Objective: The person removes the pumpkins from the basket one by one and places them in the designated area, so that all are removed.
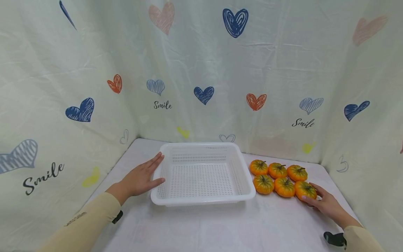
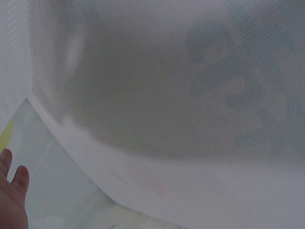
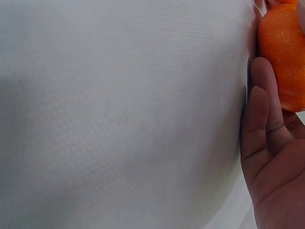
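A white plastic basket (image 1: 201,200) with perforated walls stands upright on the table, nothing inside it. My left hand (image 1: 141,176) rests on its left rim, fingers straight and thumb spread; in the left wrist view only part of that hand (image 2: 12,195) shows at the lower left. Right of the basket, several small orange pumpkins (image 1: 284,187) with green-streaked tops sit in two rows. My right hand (image 1: 329,206) grips the front-right pumpkin (image 1: 305,190), thumb in front and fingers behind. The right wrist view shows fingers low along the pumpkin's orange side (image 3: 283,57).
A white cloth covers the table (image 1: 220,227). Pale curtains (image 1: 201,63) printed with hearts and the word Smile hang at the back and both sides. A dark strap piece (image 1: 335,239) shows at the right wrist.
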`<state>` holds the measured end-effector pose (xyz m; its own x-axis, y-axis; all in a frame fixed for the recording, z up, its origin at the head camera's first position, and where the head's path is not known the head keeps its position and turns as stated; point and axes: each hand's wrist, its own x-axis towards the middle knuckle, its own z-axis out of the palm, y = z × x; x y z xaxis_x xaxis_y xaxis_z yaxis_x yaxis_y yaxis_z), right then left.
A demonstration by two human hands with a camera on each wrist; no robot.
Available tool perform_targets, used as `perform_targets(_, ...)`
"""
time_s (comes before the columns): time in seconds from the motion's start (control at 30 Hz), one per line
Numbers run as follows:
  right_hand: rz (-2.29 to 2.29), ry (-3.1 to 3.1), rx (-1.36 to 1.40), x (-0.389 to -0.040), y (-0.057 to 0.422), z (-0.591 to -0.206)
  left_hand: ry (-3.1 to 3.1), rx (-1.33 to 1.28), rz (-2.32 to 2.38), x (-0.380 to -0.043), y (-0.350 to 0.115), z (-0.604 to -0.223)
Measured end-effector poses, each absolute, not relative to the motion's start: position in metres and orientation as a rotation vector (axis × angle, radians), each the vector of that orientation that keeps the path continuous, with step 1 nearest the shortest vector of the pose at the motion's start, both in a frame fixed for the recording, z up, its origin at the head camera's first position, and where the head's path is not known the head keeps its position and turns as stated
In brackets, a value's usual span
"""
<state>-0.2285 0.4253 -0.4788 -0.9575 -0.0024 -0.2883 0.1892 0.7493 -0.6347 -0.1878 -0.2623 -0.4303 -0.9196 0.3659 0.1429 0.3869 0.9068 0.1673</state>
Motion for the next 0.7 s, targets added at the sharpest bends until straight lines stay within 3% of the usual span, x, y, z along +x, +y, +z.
perform_targets(0.7,-0.965,2.694,0.168,-0.2281,0.4229,-0.4782,-2.983,-0.584,-0.232,-0.1898,-0.2641,-0.4297)
